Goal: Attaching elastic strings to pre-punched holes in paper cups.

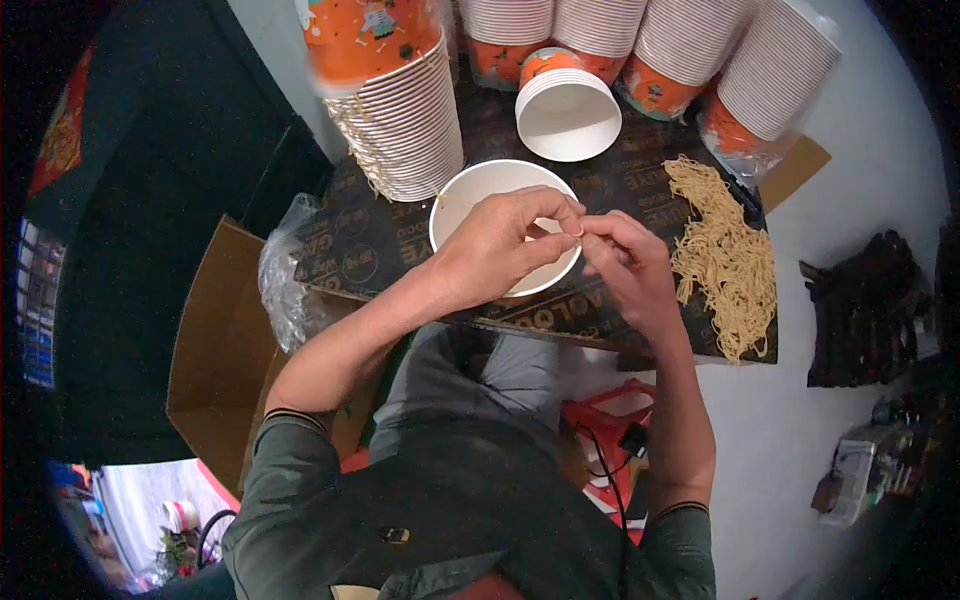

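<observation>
Cream-coloured and very thin, a small bent strand [578, 233] is at our fingertips, over the right side of a white, round paper bowl [462, 196]. Our right hand [637, 272] has its thumb and finger tips together on this strand. Our left hand [497, 238] reaches across the bowl, its thumb and pointing finger bent toward the same spot, with a gap behind the tips. We cannot tell if those left fingers are squeezing the strand too.

The bowl sits open side up on a dark brown counter with gold marks [640, 182], near the edge by our lap. Just behind it, a few white paper bowls with orange outsides [568, 118] lie tipped over, one inside another, with their open side facing us.

To our left is a tall stack of upside-down orange and white paper bowls [408, 135], with thin yellow strings [352, 140] hanging down its side. To our right, a messy heap of thin, yellow, noodle-like strands [732, 262] lies on the counter. At the back we see more stacks of orange and white bowls in clear plastic [690, 45]. A crinkly, clear plastic bag [285, 268] hangs by the left edge, next to an open, brown cardboard box [212, 350].
</observation>
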A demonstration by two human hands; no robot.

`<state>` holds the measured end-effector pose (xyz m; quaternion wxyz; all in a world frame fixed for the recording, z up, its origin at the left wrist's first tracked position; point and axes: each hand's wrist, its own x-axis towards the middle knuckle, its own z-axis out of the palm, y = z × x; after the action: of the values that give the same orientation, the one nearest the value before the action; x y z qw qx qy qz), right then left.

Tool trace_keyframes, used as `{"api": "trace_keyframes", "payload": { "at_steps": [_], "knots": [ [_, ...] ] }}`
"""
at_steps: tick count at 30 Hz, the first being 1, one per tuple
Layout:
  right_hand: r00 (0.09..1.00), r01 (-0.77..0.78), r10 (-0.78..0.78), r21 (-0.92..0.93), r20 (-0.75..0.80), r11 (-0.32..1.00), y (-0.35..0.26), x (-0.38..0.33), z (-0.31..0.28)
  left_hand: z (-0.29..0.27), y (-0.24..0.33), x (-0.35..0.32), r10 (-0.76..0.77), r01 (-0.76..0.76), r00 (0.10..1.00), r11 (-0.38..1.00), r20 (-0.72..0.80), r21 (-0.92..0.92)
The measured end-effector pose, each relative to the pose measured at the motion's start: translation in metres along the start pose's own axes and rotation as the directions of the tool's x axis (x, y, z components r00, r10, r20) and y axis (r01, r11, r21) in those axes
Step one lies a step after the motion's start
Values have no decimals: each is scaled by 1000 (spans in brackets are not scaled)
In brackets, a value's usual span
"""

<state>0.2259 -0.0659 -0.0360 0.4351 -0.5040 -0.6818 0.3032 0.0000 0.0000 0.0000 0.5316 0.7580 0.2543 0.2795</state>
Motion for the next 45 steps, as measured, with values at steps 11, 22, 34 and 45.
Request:
{"api": "trace_keyframes", "payload": {
  "at_steps": [11, 22, 34, 45],
  "knots": [
    [971, -238, 226, 454, 82, 858, -11, -1, 0, 7, -2, 2, 456, -259, 876, 716, -154, 648],
    [959, -276, 275, 432, 65, 859, 1, 2, 2, 13, 6, 4, 488, -259, 865, 638, -120, 725],
    [973, -202, 230, 385, -29, 901, 3, 0, 4, 9, -5, 8, 65, -24, 980, 978, -190, 209],
    [965, -243, 262, 485, 28, 840, 9, 2, 1, 1, -13, 13, -154, 132, 981, 976, -118, -171]
  ]
}}
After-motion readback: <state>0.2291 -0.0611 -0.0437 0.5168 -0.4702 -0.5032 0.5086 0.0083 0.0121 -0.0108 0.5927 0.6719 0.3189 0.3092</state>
